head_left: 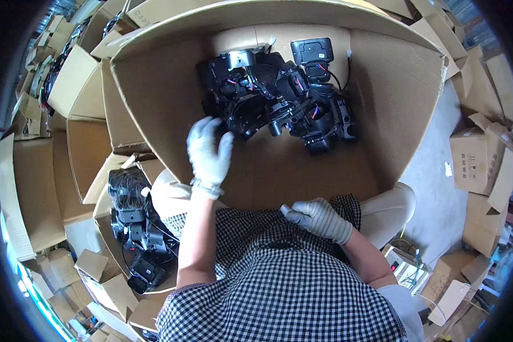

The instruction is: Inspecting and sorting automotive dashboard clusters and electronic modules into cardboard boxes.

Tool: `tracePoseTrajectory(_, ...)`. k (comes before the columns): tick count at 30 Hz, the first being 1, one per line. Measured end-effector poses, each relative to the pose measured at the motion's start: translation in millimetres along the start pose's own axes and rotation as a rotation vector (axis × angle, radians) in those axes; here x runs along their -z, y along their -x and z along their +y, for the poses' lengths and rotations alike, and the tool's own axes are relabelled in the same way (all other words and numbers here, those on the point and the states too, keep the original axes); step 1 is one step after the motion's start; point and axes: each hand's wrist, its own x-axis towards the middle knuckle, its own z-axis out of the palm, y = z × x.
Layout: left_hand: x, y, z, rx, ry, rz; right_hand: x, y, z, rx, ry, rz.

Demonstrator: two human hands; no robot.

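Note:
A big cardboard box [253,171] stands open in front of me. Against its far side lies a pile of glossy black plastic parts [251,114] with short coloured wires. One black part with a flat rectangular top [312,51] sticks up at the right of the pile. My left hand [206,154], in a pale glove, is over the near left of the box, fingers apart, just short of the pile and holding nothing. My right hand [322,219], in a striped glove with grey fingertips, is curled closed above my lap; whatever is inside it is hidden.
A smaller carton [105,219] by my left knee holds more black wired parts [137,228]. Open cartons [80,85] crowd the left, and others [479,162] stand at the right. A white device with a red display [404,268] sits low on the right, with cables.

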Motion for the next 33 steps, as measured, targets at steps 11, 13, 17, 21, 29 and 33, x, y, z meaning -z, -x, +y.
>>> tracePoseTrajectory(11, -201.1, -89.6, -52.6, 0.342, -0.524, -0.806, 65.7, -26.3, 81.9, -0.139, -0.082, 0.102)
tracePoseTrajectory(13, -204.9, -94.6, -70.2, 0.343, -0.589, -0.954, 64.3, -33.5, 76.5, -0.218, -0.110, 0.013)
tracePoseTrajectory(17, -211.7, -82.8, -97.1, 0.379, -0.627, -1.037, 55.5, -38.8, 76.4, -0.281, 0.030, -0.080)
tracePoseTrajectory(21, -206.1, -80.9, -45.9, 0.245, -0.625, -0.948, 57.7, -32.7, 84.9, -0.284, 0.124, 0.000)
tracePoseTrajectory(29, -184.8, -15.6, -82.7, 0.476, -0.301, -0.762, 43.9, -39.7, 77.4, -0.266, 0.277, -0.093)
tracePoseTrajectory(33, -184.5, 2.4, -43.1, 0.122, -0.604, -0.477, 49.9, -36.6, 75.7, -0.354, 0.303, -0.177)
